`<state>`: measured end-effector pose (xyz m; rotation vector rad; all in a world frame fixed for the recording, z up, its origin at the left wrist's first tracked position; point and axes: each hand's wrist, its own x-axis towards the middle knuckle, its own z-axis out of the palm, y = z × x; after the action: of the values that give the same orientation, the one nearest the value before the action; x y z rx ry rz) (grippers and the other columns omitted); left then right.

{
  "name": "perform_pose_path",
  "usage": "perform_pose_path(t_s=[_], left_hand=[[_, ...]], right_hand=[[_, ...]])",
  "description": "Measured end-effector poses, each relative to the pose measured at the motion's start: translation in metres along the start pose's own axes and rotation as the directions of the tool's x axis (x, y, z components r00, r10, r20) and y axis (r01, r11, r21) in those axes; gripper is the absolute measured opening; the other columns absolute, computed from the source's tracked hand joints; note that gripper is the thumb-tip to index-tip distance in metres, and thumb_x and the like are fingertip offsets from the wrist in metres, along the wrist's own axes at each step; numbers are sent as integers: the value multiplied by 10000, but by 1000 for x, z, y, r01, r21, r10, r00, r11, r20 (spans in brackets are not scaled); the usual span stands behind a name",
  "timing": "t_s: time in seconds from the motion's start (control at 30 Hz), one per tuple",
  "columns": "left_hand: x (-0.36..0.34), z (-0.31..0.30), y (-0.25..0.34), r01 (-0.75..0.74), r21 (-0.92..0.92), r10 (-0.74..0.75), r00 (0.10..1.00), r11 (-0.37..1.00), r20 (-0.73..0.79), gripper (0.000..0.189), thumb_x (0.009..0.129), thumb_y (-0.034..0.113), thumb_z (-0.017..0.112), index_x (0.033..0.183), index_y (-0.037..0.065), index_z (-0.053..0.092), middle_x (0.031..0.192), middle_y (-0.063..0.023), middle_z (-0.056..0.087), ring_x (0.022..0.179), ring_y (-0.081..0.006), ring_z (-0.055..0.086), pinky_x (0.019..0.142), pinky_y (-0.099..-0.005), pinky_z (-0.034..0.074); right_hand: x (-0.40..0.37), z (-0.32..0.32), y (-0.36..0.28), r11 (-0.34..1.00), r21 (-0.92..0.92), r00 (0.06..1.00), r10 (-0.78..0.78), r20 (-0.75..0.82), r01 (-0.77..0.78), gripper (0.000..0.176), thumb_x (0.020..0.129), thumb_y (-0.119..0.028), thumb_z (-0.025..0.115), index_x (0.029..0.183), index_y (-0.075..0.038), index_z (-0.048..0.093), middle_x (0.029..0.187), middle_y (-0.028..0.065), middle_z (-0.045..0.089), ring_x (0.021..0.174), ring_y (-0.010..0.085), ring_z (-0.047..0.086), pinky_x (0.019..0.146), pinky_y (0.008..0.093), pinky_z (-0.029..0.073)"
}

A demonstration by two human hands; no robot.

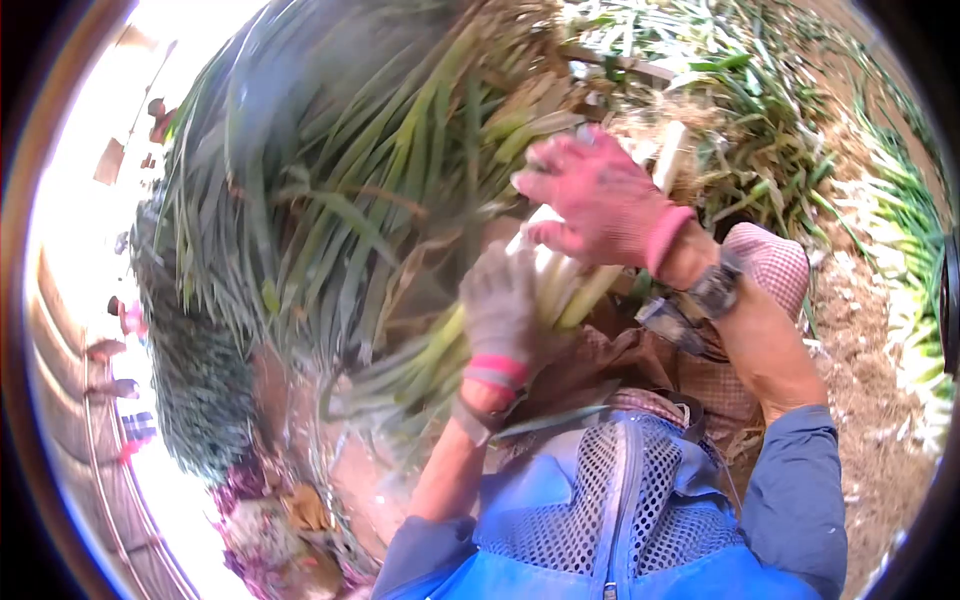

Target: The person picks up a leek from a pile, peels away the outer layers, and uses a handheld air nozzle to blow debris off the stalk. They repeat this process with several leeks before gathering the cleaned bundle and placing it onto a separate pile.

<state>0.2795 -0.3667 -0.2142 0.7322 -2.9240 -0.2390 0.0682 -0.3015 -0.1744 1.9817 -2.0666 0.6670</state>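
Across my lap lies a bunch of leeks, with white stalks toward the upper right and green leaves trailing to the lower left. My left hand, in a greyish glove with a pink cuff, rests on the bunch, its fingers blurred over the stalks. Above the white ends is my right hand in a pink glove, its fingers spread and partly curled; nothing shows gripped in it. A large heap of long green leeks stands just beyond and to the left of both hands.
Leaf trimmings lie in a pile at the upper right. A row of leeks runs along the right edge on brown ground. Another dark green stack and a pale sack are at the left. Small distant people show at the far left.
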Motion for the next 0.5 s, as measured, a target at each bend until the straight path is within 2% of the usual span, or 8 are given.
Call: perform_pose_path(t_s=[0.03, 0.07, 0.13, 0.2, 0.27, 0.4, 0.43, 0.5], left_hand=[[-7, 1, 5, 1, -32, -4, 993, 999, -118, 1123, 633, 527, 932, 1542, 87, 440, 1513, -251, 480, 1422, -466, 450, 1169, -562, 380], [-17, -3, 15, 38, -31, -42, 992, 999, -119, 1123, 633, 527, 932, 1542, 87, 440, 1513, -251, 480, 1422, -466, 450, 1169, -562, 380], [-35, -17, 40, -119, -94, 107, 986, 988, -124, 927, 709, 459, 904, 1474, 102, 521, 1500, -214, 509, 1432, -451, 452, 1174, -571, 384], [-59, -22, 53, -215, -355, 221, 975, 910, -24, 718, 788, 359, 863, 1401, 100, 593, 1481, -170, 535, 1407, -415, 496, 1156, -570, 411], [-69, -19, 51, -265, -574, 308, 951, 775, -24, 562, 820, 280, 816, 1314, 88, 629, 1360, -122, 636, 1253, -333, 641, 1060, -482, 508], [-86, -31, 25, -125, -641, 135, 990, 757, -33, 366, 900, 248, 805, 1207, 73, 711, 1199, -143, 730, 1041, -359, 727, 889, -449, 591], [-94, -24, 16, -71, -667, 53, 997, 742, -48, 315, 893, 284, 776, 1160, 125, 726, 1098, -101, 737, 954, -348, 719, 843, -465, 572], [-110, -13, 4, 126, -823, -40, 991, 554, 125, 349, 947, 274, 768, 1233, 78, 736, 1023, -109, 745, 939, -313, 735, 812, -428, 582]], right_hand=[[3, 16, -8, 996, 16, 938, 72, 338, -82, 532, 1030, -549, 581, 1243, -88, 741, 1203, 163, 720, 1284, 328, 623, 1179, 566, 374], [20, 15, -18, 987, -95, 782, 162, 602, -130, 593, 1057, -602, 493, 1215, -93, 753, 1189, 153, 740, 1239, 330, 654, 1148, 543, 396], [37, 21, -16, 967, -88, 701, 235, 673, -240, 661, 1066, -647, 426, 1143, -93, 778, 1126, 150, 769, 1174, 335, 692, 1107, 517, 417], [45, 21, -21, 964, -112, 700, 252, 668, -240, 672, 1068, -619, 421, 1085, -73, 811, 1086, 167, 788, 1109, 344, 728, 1056, 498, 450], [48, 26, -19, 967, -132, 689, 247, 682, -216, 689, 1062, -631, 417, 1062, -70, 817, 1066, 176, 788, 1086, 355, 734, 1057, 499, 447], [50, 29, -21, 956, -170, 669, 289, 685, -239, 726, 1055, -672, 405, 1061, -76, 820, 1078, 168, 789, 1104, 354, 728, 1086, 498, 426], [54, 29, -20, 950, -196, 599, 305, 741, -242, 738, 1053, -687, 403, 1067, -79, 821, 1088, 170, 788, 1122, 355, 722, 1104, 498, 414], [55, 28, -25, 952, -208, 608, 304, 733, -226, 730, 1049, -676, 418, 1060, -57, 804, 1068, 183, 785, 1108, 367, 721, 1070, 504, 440]])
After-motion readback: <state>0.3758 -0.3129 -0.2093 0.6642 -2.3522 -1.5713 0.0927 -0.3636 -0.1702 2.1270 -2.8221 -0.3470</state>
